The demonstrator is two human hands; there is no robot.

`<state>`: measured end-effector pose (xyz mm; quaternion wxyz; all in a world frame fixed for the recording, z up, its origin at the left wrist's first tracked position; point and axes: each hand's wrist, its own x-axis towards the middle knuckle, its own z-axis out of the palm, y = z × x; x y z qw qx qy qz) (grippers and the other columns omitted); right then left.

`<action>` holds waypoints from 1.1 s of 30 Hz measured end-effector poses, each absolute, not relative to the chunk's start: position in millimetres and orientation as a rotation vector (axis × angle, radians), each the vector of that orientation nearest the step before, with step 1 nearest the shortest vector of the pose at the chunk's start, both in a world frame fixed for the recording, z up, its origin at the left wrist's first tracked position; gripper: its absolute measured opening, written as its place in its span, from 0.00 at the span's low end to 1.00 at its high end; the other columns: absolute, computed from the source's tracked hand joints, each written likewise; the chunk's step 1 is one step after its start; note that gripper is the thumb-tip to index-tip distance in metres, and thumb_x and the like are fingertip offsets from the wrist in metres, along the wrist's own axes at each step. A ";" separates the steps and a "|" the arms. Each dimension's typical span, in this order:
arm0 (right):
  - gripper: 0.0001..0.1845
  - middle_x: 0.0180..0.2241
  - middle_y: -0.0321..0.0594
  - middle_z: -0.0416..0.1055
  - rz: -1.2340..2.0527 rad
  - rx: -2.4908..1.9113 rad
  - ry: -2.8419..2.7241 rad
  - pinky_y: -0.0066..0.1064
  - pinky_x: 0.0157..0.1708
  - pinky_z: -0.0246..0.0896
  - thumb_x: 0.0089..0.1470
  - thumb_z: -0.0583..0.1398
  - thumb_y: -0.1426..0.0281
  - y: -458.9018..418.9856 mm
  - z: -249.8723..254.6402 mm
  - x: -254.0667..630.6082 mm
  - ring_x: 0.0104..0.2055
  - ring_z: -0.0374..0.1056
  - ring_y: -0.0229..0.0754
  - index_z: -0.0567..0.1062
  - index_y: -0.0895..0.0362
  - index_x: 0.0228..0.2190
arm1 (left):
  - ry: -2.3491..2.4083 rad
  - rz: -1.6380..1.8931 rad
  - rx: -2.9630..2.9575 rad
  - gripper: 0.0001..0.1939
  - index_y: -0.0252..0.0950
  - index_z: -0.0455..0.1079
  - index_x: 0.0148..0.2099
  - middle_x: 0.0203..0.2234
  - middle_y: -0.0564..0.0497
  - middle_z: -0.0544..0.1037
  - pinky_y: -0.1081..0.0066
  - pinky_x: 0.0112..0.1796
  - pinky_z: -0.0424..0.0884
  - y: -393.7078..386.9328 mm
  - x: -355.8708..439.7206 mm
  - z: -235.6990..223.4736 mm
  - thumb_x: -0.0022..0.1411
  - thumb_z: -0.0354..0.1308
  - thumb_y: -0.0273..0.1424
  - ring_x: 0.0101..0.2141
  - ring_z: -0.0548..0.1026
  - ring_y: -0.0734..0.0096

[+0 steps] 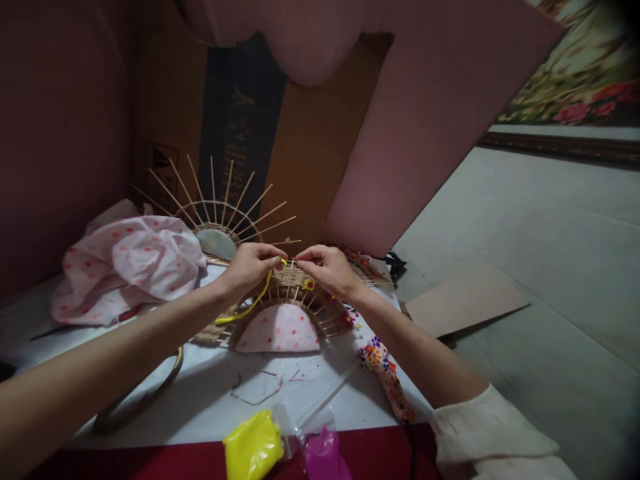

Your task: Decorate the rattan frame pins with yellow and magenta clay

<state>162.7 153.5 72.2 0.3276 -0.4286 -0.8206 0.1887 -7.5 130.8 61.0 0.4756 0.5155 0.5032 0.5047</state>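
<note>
A half-round woven piece (pixel 285 293) made of twine and thin sticks lies flat on the white surface, its centre a white fabric half-disc (pixel 280 328) with pink and red dots. At its far rim, my left hand (pixel 253 267) pinches one end of a yellow strand (pixel 257 300), which curves down over the left side of the weave. My right hand (pixel 330 272) is closed at the same rim, thumb and finger pressed together beside a stick tip; what they grip is too small to make out. A small yellow flower (pixel 309 285) sits on the weave below it.
Behind stands another half-round stick frame (pixel 215 207) against a cardboard box (pixel 310 140). Dotted cloth (pixel 130 267) is bunched at left. In front lie a yellow packet (pixel 253 445), a purple packet (pixel 325 453) and a patterned roll (pixel 390 383). A ring (pixel 145 397) lies beneath my left forearm.
</note>
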 end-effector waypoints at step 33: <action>0.03 0.28 0.36 0.72 0.694 -0.956 -2.079 0.26 0.31 0.60 0.46 0.60 0.75 160.5 52.5 169.4 0.30 0.66 0.35 0.75 0.59 0.27 | 1.438 1.081 1.788 0.19 0.35 0.68 0.46 0.23 0.55 0.71 0.71 0.27 0.63 87.2 -9.2 26.2 0.50 0.60 0.30 0.26 0.69 0.69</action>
